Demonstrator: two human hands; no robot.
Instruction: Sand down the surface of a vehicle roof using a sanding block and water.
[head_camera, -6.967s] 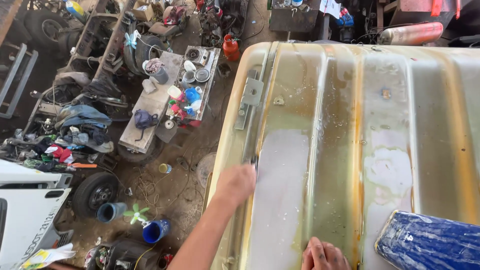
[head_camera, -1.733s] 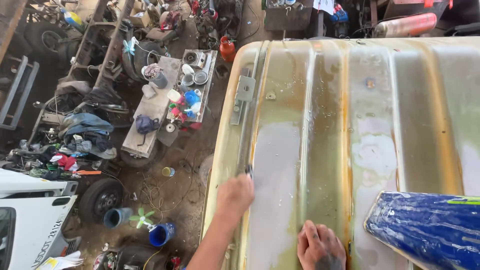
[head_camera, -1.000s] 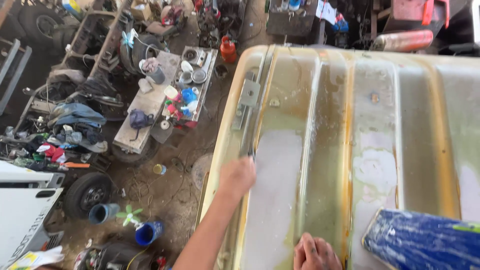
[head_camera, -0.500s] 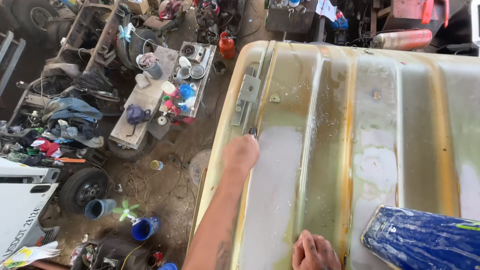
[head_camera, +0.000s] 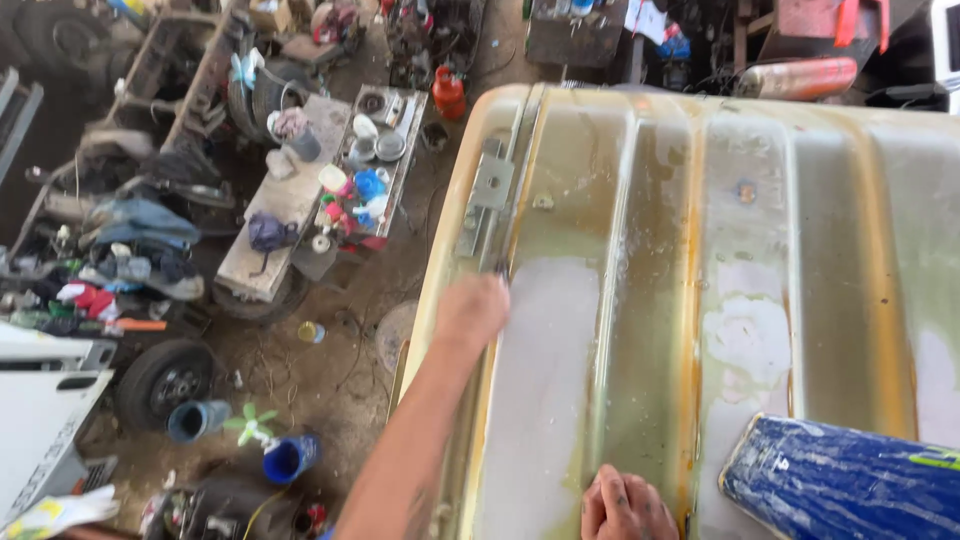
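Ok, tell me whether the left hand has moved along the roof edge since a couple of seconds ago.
Yes. The left hand has slid forward along the roof edge, closer to the metal bracket.

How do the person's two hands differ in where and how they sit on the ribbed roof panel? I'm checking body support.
The left hand reaches far out to the panel's side edge, blurred, just below the metal bracket; the right hand sits close in. The left arm is stretched long across the picture; of the right, only the knuckles and fingers show at the bottom edge. Both lie on the ribbed roof panel.
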